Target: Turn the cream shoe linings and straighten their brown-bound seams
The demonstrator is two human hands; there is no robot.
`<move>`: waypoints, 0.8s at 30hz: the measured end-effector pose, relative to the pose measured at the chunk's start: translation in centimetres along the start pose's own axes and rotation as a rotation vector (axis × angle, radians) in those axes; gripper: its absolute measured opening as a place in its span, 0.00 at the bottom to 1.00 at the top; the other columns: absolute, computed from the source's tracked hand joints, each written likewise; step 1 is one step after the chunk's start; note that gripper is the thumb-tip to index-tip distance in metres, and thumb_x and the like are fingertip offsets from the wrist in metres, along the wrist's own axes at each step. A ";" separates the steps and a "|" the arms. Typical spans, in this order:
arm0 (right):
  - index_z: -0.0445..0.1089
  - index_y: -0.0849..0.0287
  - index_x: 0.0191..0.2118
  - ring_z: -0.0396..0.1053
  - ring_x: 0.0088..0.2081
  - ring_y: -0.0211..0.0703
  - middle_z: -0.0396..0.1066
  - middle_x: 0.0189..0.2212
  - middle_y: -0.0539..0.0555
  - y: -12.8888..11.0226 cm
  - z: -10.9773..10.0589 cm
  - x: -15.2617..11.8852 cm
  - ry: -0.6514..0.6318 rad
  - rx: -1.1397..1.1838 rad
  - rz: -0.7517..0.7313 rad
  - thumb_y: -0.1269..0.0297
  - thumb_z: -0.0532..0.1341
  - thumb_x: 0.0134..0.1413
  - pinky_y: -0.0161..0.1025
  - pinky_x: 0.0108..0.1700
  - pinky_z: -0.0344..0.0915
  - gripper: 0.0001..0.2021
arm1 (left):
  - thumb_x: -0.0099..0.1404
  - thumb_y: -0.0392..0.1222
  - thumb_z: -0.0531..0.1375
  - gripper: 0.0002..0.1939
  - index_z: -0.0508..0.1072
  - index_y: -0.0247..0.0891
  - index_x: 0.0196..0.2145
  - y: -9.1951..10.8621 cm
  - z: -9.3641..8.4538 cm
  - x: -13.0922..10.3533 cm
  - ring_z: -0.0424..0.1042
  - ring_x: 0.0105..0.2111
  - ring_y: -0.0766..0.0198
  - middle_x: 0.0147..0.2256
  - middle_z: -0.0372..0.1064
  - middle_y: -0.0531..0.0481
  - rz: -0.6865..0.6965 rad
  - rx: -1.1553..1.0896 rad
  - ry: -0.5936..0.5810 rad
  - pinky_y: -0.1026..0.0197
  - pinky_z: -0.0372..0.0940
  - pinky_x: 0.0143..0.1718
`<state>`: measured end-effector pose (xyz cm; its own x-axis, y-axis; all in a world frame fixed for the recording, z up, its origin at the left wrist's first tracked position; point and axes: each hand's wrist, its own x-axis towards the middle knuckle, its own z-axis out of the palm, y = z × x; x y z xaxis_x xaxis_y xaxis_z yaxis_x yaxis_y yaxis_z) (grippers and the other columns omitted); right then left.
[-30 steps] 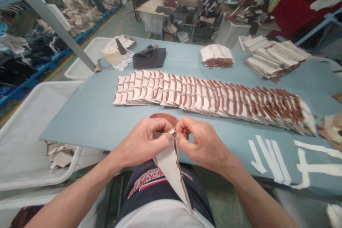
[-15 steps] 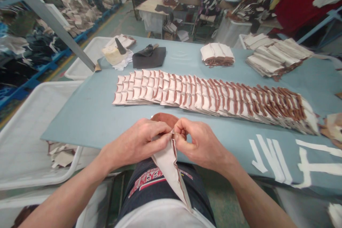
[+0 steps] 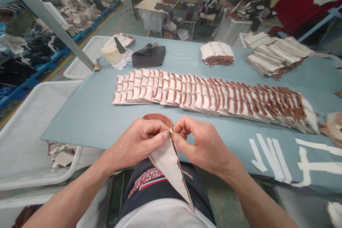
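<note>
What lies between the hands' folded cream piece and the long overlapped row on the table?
Nothing visible: bare blue table separates the cream piece, pinched by left hand and right hand, from the row.

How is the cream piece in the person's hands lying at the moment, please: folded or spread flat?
Folded: the cream piece narrows to a point pinched between left hand and right hand, its brown-trimmed edges meeting.

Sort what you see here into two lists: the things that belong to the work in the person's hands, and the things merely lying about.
In hand:
- left hand and right hand, both pinching the top corner of the cream fabric piece with brown edging
- long overlapping row of matching cream-and-brown pieces

Lying about:
- black folded cloth
- white plastic tray
- white tape strips
</note>
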<state>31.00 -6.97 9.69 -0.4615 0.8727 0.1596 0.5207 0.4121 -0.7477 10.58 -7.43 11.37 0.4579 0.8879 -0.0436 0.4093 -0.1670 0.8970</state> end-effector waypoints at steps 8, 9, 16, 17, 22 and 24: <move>0.71 0.58 0.32 0.75 0.29 0.41 0.78 0.27 0.51 -1.0 -0.5 -0.4 0.105 -0.403 -0.233 0.74 0.59 0.60 0.36 0.34 0.60 0.07 | 0.68 0.35 0.55 0.13 0.78 0.34 0.32 0.7 0.3 -0.6 0.64 0.23 0.70 0.24 0.73 0.53 0.102 0.296 0.067 0.67 0.57 0.28; 0.71 0.57 0.32 0.74 0.29 0.41 0.78 0.26 0.51 -1.2 -0.5 -0.4 0.109 -0.424 -0.231 0.74 0.59 0.60 0.37 0.33 0.60 0.08 | 0.68 0.35 0.55 0.13 0.78 0.34 0.31 0.7 0.5 -0.6 0.63 0.23 0.70 0.23 0.72 0.53 0.112 0.301 0.084 0.67 0.58 0.28; 0.66 0.56 0.27 0.68 0.23 0.37 0.71 0.21 0.47 -1.3 0.4 -0.1 0.141 -0.024 0.034 0.71 0.58 0.54 0.34 0.28 0.60 0.06 | 0.60 0.35 0.54 0.12 0.75 0.32 0.23 0.7 1.5 0.2 0.62 0.21 0.70 0.20 0.67 0.54 0.003 0.131 0.184 0.68 0.55 0.25; 0.65 0.56 0.27 0.66 0.22 0.36 0.70 0.21 0.47 -1.1 0.6 0.0 0.125 0.061 0.087 0.70 0.58 0.54 0.33 0.27 0.60 0.06 | 0.60 0.36 0.54 0.12 0.74 0.32 0.23 0.6 1.5 0.3 0.62 0.22 0.70 0.20 0.66 0.54 -0.023 0.071 0.168 0.68 0.55 0.24; 0.65 0.56 0.27 0.66 0.23 0.36 0.69 0.21 0.47 -0.7 0.9 0.2 0.038 0.345 0.186 0.67 0.58 0.55 0.32 0.27 0.62 0.07 | 0.63 0.41 0.55 0.14 0.72 0.32 0.24 -0.4 0.3 0.4 0.62 0.23 0.68 0.21 0.66 0.53 -0.079 -0.135 -0.020 0.68 0.57 0.24; 0.64 0.56 0.27 0.65 0.22 0.35 0.69 0.21 0.46 -0.6 0.9 0.2 0.037 0.370 0.156 0.67 0.58 0.56 0.31 0.26 0.62 0.07 | 0.64 0.41 0.56 0.13 0.74 0.32 0.26 -0.5 -0.2 0.3 0.64 0.23 0.68 0.22 0.68 0.52 -0.066 -0.103 -0.068 0.68 0.57 0.24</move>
<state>29.94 -7.32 9.57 -0.3678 0.9288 0.0443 0.2856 0.1582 -0.9452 10.33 -6.98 10.99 0.4867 0.8637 -0.1306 0.3588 -0.0614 0.9314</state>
